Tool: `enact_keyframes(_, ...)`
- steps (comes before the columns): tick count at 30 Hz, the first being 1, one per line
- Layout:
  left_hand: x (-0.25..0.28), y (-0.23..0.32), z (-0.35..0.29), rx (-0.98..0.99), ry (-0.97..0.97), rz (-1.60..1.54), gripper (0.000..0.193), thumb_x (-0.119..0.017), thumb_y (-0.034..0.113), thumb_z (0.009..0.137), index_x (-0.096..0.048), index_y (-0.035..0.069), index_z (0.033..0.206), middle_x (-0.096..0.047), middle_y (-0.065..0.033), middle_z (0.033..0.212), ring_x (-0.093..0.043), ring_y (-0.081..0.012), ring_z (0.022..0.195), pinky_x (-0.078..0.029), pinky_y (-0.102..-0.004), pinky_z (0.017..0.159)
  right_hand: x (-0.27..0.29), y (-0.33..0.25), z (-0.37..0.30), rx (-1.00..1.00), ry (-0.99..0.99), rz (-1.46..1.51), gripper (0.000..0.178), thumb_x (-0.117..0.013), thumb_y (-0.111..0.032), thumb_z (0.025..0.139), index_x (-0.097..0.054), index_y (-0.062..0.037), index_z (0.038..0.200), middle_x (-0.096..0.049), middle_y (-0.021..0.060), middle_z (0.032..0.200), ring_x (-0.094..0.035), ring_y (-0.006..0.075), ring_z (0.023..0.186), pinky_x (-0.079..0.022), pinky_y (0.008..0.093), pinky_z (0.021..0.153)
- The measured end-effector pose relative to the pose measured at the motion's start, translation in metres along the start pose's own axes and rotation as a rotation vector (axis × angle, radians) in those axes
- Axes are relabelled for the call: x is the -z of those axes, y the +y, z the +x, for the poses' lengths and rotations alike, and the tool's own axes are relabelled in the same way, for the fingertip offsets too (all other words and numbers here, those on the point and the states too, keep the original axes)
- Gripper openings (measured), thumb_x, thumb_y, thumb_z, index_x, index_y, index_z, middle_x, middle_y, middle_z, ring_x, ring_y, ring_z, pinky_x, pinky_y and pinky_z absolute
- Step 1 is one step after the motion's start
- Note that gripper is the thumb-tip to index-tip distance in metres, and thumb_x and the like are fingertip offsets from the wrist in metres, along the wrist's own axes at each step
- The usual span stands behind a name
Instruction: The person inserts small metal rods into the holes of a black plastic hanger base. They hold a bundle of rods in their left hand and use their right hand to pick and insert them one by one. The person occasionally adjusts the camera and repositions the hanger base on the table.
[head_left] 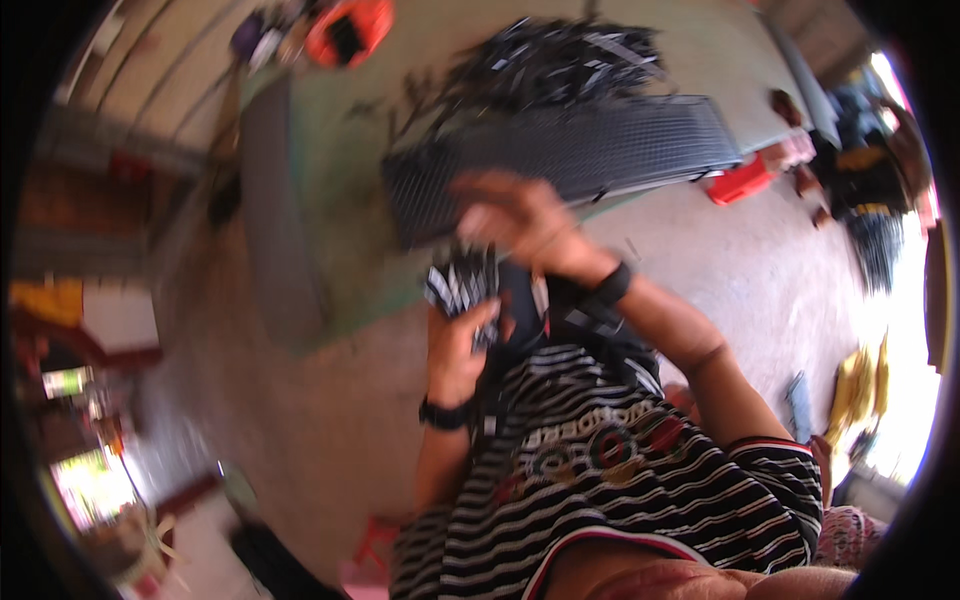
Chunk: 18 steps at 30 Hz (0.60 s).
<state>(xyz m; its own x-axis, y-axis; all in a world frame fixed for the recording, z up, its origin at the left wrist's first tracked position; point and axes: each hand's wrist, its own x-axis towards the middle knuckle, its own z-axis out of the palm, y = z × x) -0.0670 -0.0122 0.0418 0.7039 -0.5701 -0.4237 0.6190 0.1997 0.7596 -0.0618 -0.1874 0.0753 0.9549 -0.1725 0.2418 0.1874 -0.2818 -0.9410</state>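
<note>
Head-height fisheye view, steeply downward, hands (460, 350) near

1. A person's left hand (458, 352) grips dark, shiny strips (465, 281).
2. The right hand (520, 221) appears blurred at its one o'clock.
3. Toward the view's one o'clock lies a black panel (620, 145), a dark heap (555, 65) beyond.

We are seeing daylight flooding in from the right, where a tall opening (918, 340) is blowing out to white; a smaller opening (98, 490) at lower left is glaring too. The floor (740, 290) is showing a pale sheen on the right, while the left side is sitting in dimmer light. Motion is smearing the right hand (528, 222), and the dark strips (465, 285) are glinting. Toward the black circular rim, straight edges are bending.
</note>
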Motion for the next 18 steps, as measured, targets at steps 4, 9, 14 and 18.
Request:
enact_keyframes(4,0.009,-0.002,0.002,-0.009,0.131,-0.236,0.014,-0.062,-0.002,0.072,-0.059,-0.007,0.085,-0.063,-0.0134,0.077,-0.061,-0.0239,0.057,-0.049,-0.0328,0.049,0.049,0.004,-0.010,-0.215,0.116,0.287,0.028,-0.056,-0.015,0.090,-0.057,0.0057,0.108,-0.064,0.0108,0.095,-0.062,0.0159,0.083,-0.051,0.0266,0.078)
enact_keyframes(9,0.022,-0.001,0.018,-0.029,0.124,-0.243,0.016,-0.063,-0.003,0.072,-0.060,-0.006,0.088,-0.062,-0.0127,0.077,-0.063,-0.0245,0.061,-0.052,-0.0334,0.051,0.047,0.025,-0.028,-0.371,-0.086,0.235,0.024,-0.056,-0.012,0.089,-0.058,0.0046,0.107,-0.064,0.0100,0.092,-0.063,0.0150,0.077,-0.051,0.0266,0.071)
enact_keyframes(14,0.024,0.002,0.025,-0.040,0.156,-0.224,0.018,-0.064,-0.003,0.072,-0.059,-0.006,0.089,-0.063,-0.0118,0.077,-0.064,-0.0241,0.061,-0.053,-0.0323,0.051,0.003,0.034,-0.016,-0.514,-0.192,0.272,0.025,-0.059,-0.013,0.088,-0.058,0.0036,0.106,-0.063,0.0071,0.087,-0.061,0.0103,0.070,-0.050,0.0223,0.058)
enact_keyframes(18,0.028,0.000,0.032,-0.013,0.130,-0.247,0.023,-0.063,-0.004,0.073,-0.059,-0.004,0.096,-0.064,-0.0137,0.082,-0.065,-0.0250,0.066,-0.054,-0.0335,0.056,-0.020,0.038,-0.003,-0.494,-0.190,0.277,0.021,-0.062,-0.015,0.085,-0.060,0.0041,0.095,-0.061,0.0041,0.072,-0.058,0.0088,0.060,-0.047,0.0217,0.049)
